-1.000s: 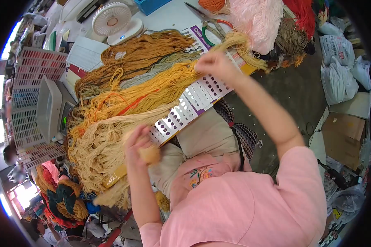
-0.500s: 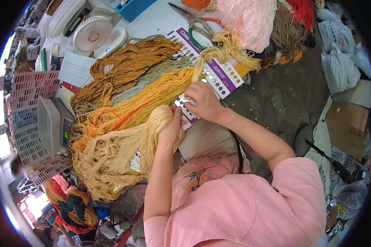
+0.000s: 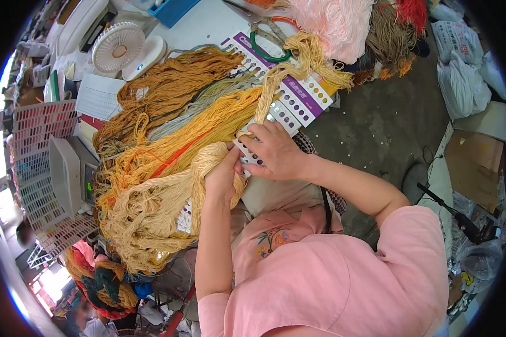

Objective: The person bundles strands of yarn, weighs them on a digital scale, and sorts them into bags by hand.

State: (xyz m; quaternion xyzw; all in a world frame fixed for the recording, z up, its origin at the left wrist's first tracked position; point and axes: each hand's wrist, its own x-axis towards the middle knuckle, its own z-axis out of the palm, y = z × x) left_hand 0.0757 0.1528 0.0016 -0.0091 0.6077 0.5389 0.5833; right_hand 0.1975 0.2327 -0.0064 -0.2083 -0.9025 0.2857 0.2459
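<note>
My left hand (image 3: pixel 222 174) grips a thick bundle of pale yellow yarn (image 3: pixel 199 168) and pulls it over a white and purple sample card (image 3: pixel 289 104) full of round holes. My right hand (image 3: pixel 272 151) presses on the card's near end, with its fingers at the holes and at a thin strand of the same yarn. The card lies slanted across my lap and the table edge. Several more yarn hanks, from beige (image 3: pixel 140 216) to yellow (image 3: pixel 197 132) and ochre (image 3: pixel 168 81), hang from the card side by side.
A white desk fan (image 3: pixel 121 48), scissors with green handles (image 3: pixel 264 33) and a pink yarn pile (image 3: pixel 334 19) lie at the table's far side. A scale (image 3: pixel 73 168) and colour charts (image 3: pixel 42 121) stand at the left. Bags (image 3: pixel 461 73) and cardboard (image 3: pixel 475 168) lie on the floor.
My right hand came down from a raised pull to the card's near end. My left hand brought the pale yarn bundle up against the card, where both hands now meet.
</note>
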